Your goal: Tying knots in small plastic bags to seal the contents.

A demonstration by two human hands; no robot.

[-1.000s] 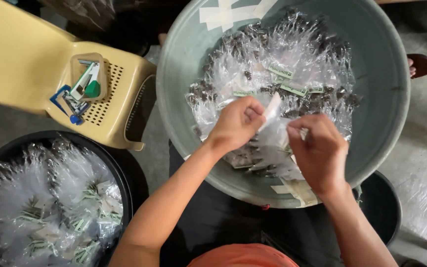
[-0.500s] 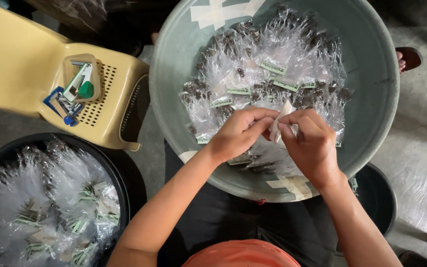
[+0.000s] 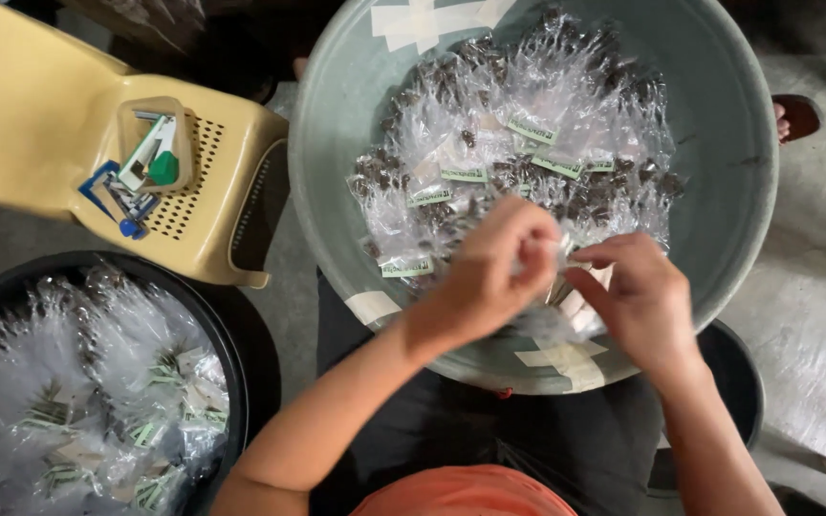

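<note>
Two tubs of filled clear bags flank the scene: a grey basin [image 3: 719, 143] far right, a black tub [image 3: 227, 354] near left; over the basin's near rim, left hand [image 3: 489, 277] and right hand [image 3: 638, 301] pinch one small plastic bag [image 3: 558, 256]; it looks light, limp and slippery, best gripped at its gathered neck.
</note>
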